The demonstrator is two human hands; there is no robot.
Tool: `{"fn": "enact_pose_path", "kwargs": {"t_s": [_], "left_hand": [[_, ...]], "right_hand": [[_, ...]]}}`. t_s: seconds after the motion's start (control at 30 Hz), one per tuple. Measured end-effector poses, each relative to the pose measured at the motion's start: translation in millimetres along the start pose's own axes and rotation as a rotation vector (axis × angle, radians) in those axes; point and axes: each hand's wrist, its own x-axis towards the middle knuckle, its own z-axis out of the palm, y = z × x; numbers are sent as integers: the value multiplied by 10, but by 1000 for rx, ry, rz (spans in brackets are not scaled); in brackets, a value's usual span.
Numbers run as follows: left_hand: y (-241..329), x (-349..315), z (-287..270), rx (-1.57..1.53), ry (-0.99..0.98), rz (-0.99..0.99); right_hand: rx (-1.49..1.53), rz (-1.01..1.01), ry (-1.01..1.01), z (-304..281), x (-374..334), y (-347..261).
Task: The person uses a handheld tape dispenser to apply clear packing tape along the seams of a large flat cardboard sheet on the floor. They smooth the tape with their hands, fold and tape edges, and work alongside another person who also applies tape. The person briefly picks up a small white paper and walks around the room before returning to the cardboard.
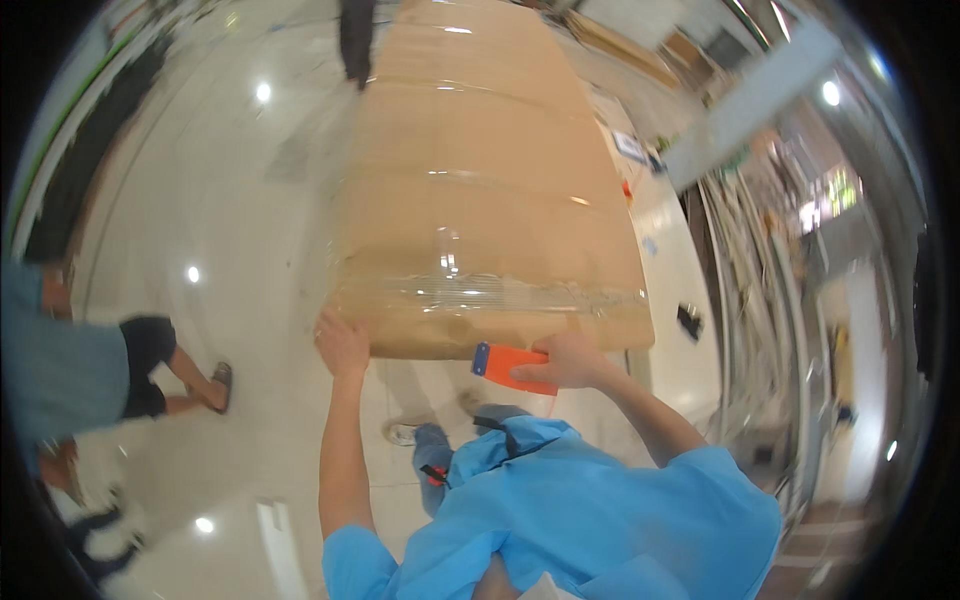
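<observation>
A long, flat cardboard package (480, 230) stretches away from me, with bands of clear tape (470, 292) across it. My left hand (342, 345) is at its near left corner, fingers bent around the edge. Just off the near edge, right of the middle, my right hand (568, 362) is closed on a flat orange tool with a dark blue end (515, 367). The blue end points left, close to the cardboard edge. A thin reddish strand hangs below the tool.
A white table (685, 330) runs along the package's right side, with a small black object (689, 320) on it. Long strips (750, 270) are stacked farther right, near a grey post (755, 105). People (80, 350) stand at the left; another person's dark-clothed legs (357, 40) show beyond.
</observation>
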Motion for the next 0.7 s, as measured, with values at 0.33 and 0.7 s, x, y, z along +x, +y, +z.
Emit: {"fn": "enact_pose_path", "kwargs": {"t_s": [0.33,0.7], "left_hand": [[-77,-135,209,412,214,-86],[4116,-2039,1741,-21,-126,452]], "right_hand": [[722,190,208,1010,-1334,2534],[1276,487,753,632,-2872,5356]]}}
